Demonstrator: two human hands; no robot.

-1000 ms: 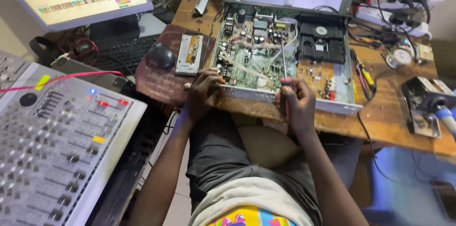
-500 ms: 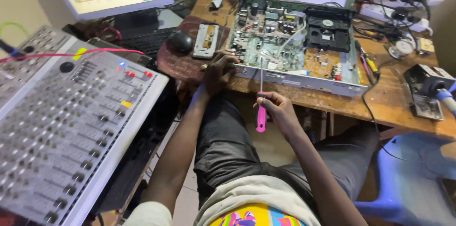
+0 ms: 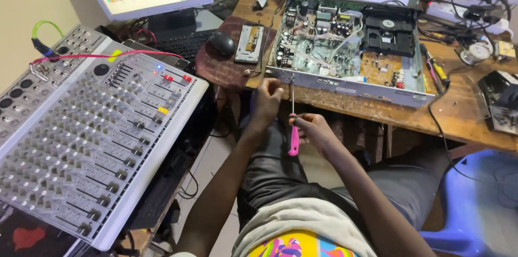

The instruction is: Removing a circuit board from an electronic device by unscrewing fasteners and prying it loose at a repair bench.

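Right hand (image 3: 315,130) closed around pink-handled screwdriver (image 3: 293,138), shaft upright, tip at near edge of opened silver disc player with exposed circuit boards (image 3: 345,57). Left hand (image 3: 268,97) curled, fingertips pinching at that same edge. Player sits on worn wooden table (image 3: 458,111). Grey audio mixing console (image 3: 86,127) left.

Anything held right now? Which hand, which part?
Right hand holds a pink-handled screwdriver by the top of its handle, shaft pointing up. Left hand is at the shaft's tip by the open player's front edge.
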